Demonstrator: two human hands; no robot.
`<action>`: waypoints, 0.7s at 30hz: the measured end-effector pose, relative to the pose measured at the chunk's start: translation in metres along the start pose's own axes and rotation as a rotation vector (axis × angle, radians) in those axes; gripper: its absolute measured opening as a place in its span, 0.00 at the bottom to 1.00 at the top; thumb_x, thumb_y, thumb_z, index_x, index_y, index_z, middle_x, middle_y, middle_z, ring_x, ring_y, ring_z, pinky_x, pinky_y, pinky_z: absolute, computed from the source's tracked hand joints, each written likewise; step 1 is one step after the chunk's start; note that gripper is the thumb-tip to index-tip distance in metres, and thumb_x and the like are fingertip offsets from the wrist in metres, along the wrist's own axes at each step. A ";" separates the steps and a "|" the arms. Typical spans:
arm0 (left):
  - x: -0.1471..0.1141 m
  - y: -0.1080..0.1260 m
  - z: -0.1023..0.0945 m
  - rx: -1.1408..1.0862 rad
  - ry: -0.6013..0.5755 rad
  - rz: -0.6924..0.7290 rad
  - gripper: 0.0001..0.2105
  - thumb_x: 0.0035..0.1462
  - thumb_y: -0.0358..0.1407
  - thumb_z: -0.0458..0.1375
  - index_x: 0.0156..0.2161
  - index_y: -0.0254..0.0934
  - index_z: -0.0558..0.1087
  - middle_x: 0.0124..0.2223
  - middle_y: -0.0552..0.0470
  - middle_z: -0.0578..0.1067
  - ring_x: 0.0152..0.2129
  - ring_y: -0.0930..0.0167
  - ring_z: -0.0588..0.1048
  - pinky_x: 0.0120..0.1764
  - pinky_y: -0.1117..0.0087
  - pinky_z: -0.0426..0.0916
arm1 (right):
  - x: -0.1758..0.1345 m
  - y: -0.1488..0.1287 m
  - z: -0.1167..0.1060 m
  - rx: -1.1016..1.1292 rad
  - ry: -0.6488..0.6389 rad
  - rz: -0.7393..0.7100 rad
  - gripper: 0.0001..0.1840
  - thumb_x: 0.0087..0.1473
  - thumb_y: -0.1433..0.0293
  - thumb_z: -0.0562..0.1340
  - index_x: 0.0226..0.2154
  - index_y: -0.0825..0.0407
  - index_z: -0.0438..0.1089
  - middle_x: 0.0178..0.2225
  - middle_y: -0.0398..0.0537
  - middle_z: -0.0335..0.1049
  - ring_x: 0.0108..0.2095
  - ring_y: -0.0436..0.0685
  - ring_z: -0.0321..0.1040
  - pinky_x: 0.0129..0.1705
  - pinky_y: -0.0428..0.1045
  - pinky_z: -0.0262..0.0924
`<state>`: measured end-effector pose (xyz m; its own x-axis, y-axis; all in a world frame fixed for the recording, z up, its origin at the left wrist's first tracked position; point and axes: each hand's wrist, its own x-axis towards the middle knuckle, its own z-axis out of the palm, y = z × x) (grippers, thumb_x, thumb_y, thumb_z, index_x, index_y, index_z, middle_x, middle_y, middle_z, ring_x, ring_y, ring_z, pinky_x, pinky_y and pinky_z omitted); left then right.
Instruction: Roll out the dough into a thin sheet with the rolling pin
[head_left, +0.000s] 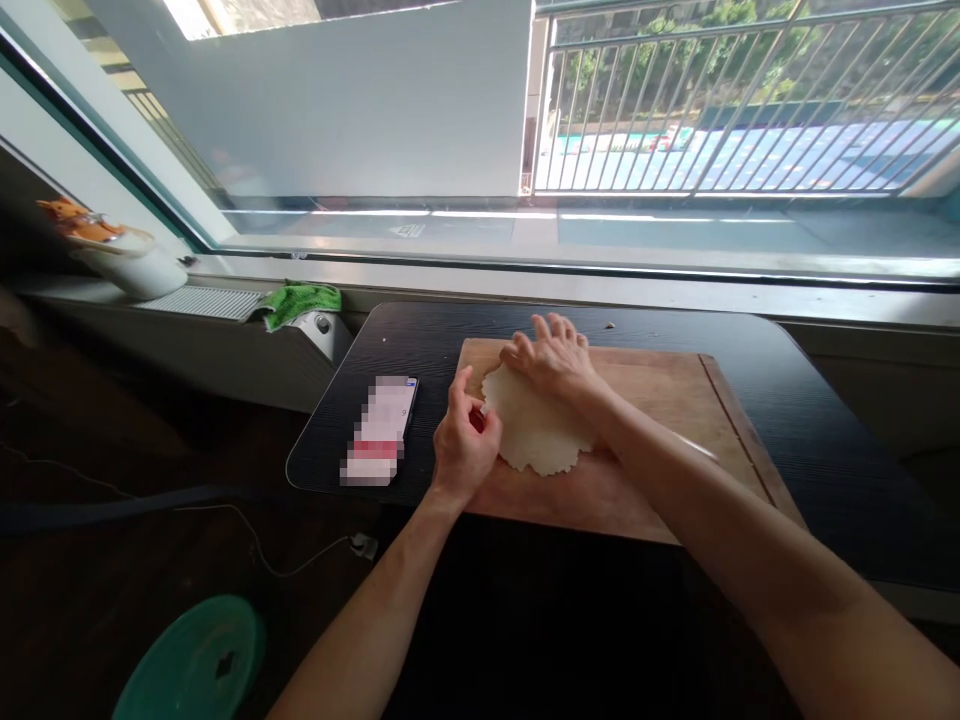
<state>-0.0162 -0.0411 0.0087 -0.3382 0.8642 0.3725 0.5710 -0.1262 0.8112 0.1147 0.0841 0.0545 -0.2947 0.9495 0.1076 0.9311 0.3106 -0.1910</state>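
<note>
A flat, pale sheet of dough with a ragged edge lies on a wooden cutting board. At its left edge is my left hand, with the index finger raised and the thumb and another finger closed on the dough's rim. My right hand rests over the far edge of the sheet, fingers spread and stretched away from me. The right forearm crosses the board and hides part of the dough's right side. A thin, light-edged object shows just beyond that forearm; its kind is unclear.
The board sits on a dark table by a window. A phone with a blurred screen lies left of the board. A green cloth drapes over the radiator, near a white pot. Below stands a green basin.
</note>
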 end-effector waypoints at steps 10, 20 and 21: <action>0.000 0.002 0.000 0.007 0.013 0.000 0.30 0.56 0.27 0.57 0.64 0.37 0.59 0.29 0.60 0.73 0.25 0.74 0.73 0.35 0.73 0.69 | 0.023 0.012 -0.009 -0.004 0.051 0.151 0.35 0.68 0.55 0.43 0.69 0.56 0.54 0.70 0.64 0.49 0.70 0.71 0.44 0.65 0.69 0.46; 0.001 0.000 -0.001 0.011 0.010 0.014 0.30 0.56 0.27 0.58 0.64 0.38 0.59 0.30 0.60 0.74 0.25 0.74 0.74 0.35 0.72 0.70 | 0.005 -0.004 -0.003 -0.015 -0.011 -0.030 0.36 0.68 0.52 0.43 0.70 0.53 0.54 0.71 0.60 0.50 0.71 0.69 0.40 0.68 0.70 0.40; 0.001 0.001 -0.001 0.010 0.013 0.011 0.30 0.56 0.26 0.58 0.64 0.38 0.59 0.30 0.60 0.74 0.25 0.74 0.74 0.36 0.72 0.70 | 0.014 0.002 -0.006 -0.014 -0.031 0.055 0.36 0.68 0.52 0.42 0.70 0.52 0.53 0.71 0.60 0.49 0.71 0.69 0.41 0.67 0.72 0.41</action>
<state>-0.0169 -0.0405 0.0099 -0.3414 0.8566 0.3868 0.5822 -0.1303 0.8025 0.1137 0.0976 0.0612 -0.2489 0.9662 0.0668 0.9490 0.2570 -0.1824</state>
